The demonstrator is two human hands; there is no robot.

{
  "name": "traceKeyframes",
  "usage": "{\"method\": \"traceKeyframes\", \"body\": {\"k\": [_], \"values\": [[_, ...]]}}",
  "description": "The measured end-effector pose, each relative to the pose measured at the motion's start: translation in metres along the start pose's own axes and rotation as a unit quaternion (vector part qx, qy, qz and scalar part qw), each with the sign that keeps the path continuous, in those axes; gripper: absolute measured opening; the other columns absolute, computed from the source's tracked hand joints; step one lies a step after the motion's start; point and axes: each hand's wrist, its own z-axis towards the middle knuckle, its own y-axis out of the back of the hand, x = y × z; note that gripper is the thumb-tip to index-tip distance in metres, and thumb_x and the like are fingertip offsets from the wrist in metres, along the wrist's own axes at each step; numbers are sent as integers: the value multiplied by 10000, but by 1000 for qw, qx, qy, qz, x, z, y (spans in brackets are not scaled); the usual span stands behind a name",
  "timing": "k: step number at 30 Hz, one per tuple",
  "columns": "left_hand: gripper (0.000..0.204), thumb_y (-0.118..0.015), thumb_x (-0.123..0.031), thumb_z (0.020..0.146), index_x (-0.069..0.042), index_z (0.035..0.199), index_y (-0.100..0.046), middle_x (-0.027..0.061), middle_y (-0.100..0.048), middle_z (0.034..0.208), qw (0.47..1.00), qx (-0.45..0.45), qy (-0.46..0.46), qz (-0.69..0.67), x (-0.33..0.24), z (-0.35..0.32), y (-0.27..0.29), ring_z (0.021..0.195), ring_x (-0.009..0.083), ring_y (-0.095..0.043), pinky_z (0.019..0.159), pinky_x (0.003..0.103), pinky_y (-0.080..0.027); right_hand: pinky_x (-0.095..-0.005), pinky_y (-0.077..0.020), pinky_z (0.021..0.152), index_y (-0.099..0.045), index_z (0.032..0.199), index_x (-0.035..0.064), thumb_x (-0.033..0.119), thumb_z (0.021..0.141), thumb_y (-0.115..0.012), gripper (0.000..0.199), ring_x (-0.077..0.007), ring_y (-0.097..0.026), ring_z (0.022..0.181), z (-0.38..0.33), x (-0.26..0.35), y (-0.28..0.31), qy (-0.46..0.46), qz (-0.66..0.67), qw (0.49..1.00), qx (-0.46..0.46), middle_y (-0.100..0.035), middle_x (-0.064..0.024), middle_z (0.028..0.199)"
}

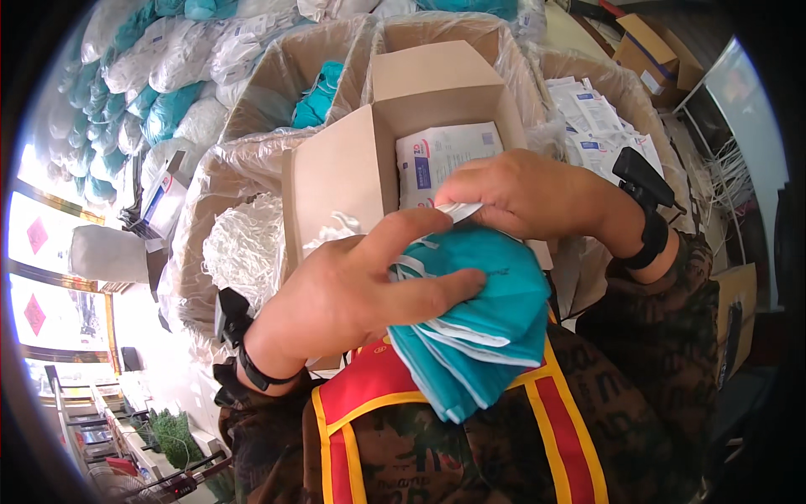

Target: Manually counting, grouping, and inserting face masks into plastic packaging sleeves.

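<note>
My left hand (pixel 353 290) clamps the teal masks (pixel 474 328) against my chest so my right hand (pixel 525 195) can pinch a white strap (pixel 457 210) above the box (pixel 353 168).

You are gripping a stack of teal masks (pixel 478 328), soft matt non-woven cloth with white cloth edging, under your left hand (pixel 353 294). Your right hand (pixel 520 193) is pinching a thin white strip (pixel 460 210), material unclear. The open box (pixel 353 168) is showing plain matt brown cardboard; the white packets (pixel 441 155) inside it are looking like smooth printed paper. Clear glossy plastic liners (pixel 218 168), crinkled, are catching light around the neighbouring cartons. Your wrist straps (pixel 651 244) are looking matt black.
</note>
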Motion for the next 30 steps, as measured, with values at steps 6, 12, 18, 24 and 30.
{"method": "traceKeyframes", "body": {"k": [6, 12, 18, 24, 30], "values": [[346, -653, -73, 738, -168, 1069, -689, 176, -556, 1212, 989, 70, 66, 108, -9, -10, -13, 746, 286, -672, 644, 333, -564, -383, -535, 721, -572, 970, 43, 122, 820, -576, 170, -311, -644, 868, -3, 32, -7, -1, -135, 990, 36, -611, -126, 889], [257, -644, -113, 752, -149, 1005, -672, 124, -594, 1020, 982, 123, 51, 133, -2, -7, -13, 695, 276, -658, 595, 323, -549, -369, -539, 704, -570, 921, 49, 115, 820, -574, 121, -281, -650, 854, 6, 33, -17, 61, -226, 972, -3, -615, -118, 882], [249, -645, -123, 736, -145, 984, -655, 120, -574, 994, 983, 112, 54, 134, -5, -10, -12, 669, 287, -645, 574, 338, -544, -359, -529, 724, -595, 897, 45, 115, 819, -580, 106, -288, -636, 885, 0, 41, -3, 4, -179, 981, 69, -611, -116, 885], [265, -640, -111, 733, -140, 996, -634, 118, -562, 1008, 980, 137, 36, 137, -7, -4, -11, 676, 289, -646, 576, 344, -545, -391, -513, 751, -615, 1022, 36, 104, 813, -650, 223, -320, -618, 900, -5, 28, -4, 51, -48, 996, 47, -615, -138, 911], [269, -631, -101, 739, -131, 1006, -629, 119, -567, 994, 982, 134, 38, 126, -9, -4, -12, 669, 283, -643, 582, 349, -545, -408, -499, 803, -632, 992, 0, 78, 820, -587, 194, -363, -616, 902, -4, 33, 8, -15, 79, 992, 97, -608, -186, 916]]}}
